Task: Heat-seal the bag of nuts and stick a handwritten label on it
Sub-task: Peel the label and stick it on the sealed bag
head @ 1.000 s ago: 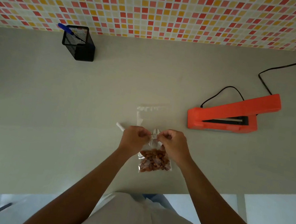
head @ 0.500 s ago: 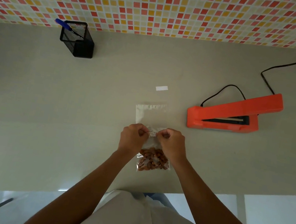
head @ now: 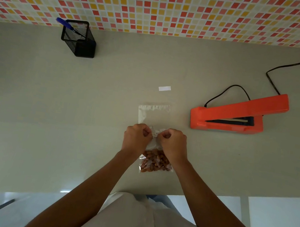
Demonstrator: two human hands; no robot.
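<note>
A: Where is the bag lying?
B: At six o'clock on the counter; left hand and right hand are pinching its top, fingers clenched
A: Risk?
B: Nuts are probably spilling if that pinch is slipping before reaching the sealer at three o'clock

Loads of open table on my left side, nothing out there except the mesh pen holder way back by the tiled wall. Right side's tighter: the orange sealer sits there with its cord looping behind. Straight ahead only a flat empty bag and little white label.
</note>
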